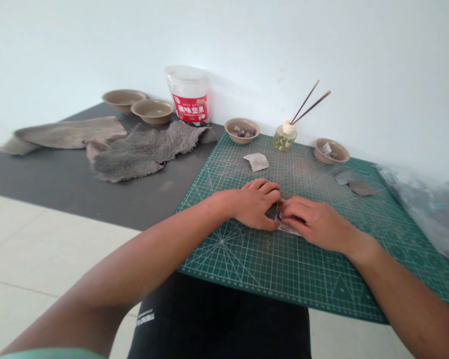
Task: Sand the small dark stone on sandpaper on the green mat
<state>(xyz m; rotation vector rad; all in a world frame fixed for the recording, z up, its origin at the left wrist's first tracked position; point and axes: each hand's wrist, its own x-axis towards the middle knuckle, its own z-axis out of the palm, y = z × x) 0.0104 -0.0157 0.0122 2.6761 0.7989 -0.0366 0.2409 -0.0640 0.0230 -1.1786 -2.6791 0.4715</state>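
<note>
My left hand [257, 203] lies palm down on the green cutting mat [254, 259], fingers stretched out. Its thumb and forefinger touch the left edge of a small pale piece with brown marks [290, 229], paper or thin leather, I cannot tell which. My right hand [314, 222] is closed in a pinch over that same piece, and its fingertips meet something small and brownish there. The fingers hide most of what they grip. Beyond my left hand a pale, slightly curled square piece [257, 162] rests on the mat.
Behind stand a bowl of dark lumps [241, 123], a glass jar with two sticks [284, 137] and another bowl [331, 157]. Grey and brown scraps [361, 188] and a plastic bag [426, 199] lie right. Leftward are shaggy hides [134, 154], two bowls [155, 119] and a tub [189, 94].
</note>
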